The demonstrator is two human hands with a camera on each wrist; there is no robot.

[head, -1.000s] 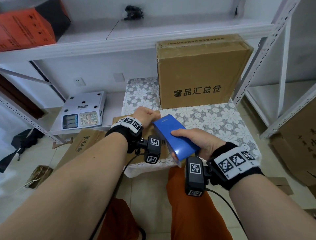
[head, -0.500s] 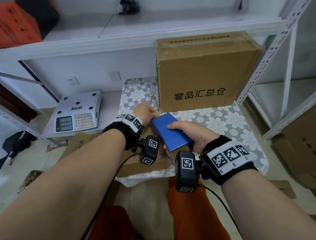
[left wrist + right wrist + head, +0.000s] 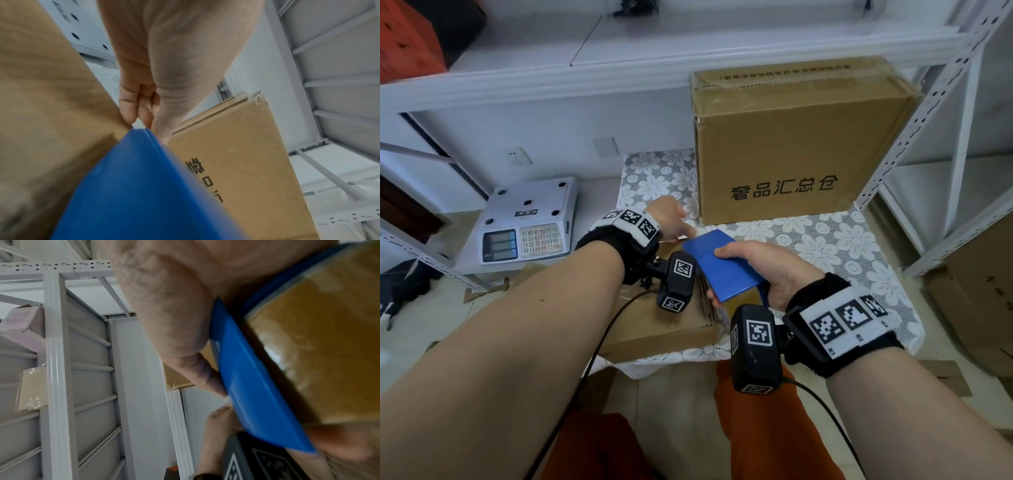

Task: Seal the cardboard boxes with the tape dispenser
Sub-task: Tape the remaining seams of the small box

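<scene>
A flat cardboard box [image 3: 654, 329] [image 3: 51, 113] lies at the near edge of the flowered table [image 3: 842, 246]. My left hand [image 3: 671, 219] [image 3: 144, 81] is at its far end, fingers [image 3: 131, 112] curled down over the box's edge. In my right hand [image 3: 767, 270] [image 3: 174, 313] I grip a blue tape dispenser [image 3: 722, 270] [image 3: 144, 194] [image 3: 246, 394] loaded with a brown tape roll [image 3: 318, 353]. It is tilted over the box, with its front tip close to my left hand. A tall sealed cardboard box [image 3: 791, 147] [image 3: 236, 162] stands upright behind.
A white weighing scale [image 3: 530, 222] sits on the low shelf to the left. White slotted rack posts [image 3: 914, 113] rise on the right. More cardboard [image 3: 979, 291] lies on the floor at right, and an orange box [image 3: 407, 41] is on the upper shelf.
My right hand has brought the dispenser down and forward until its tip is by my left hand at the far end of the flat box. The left hand has stayed there.
</scene>
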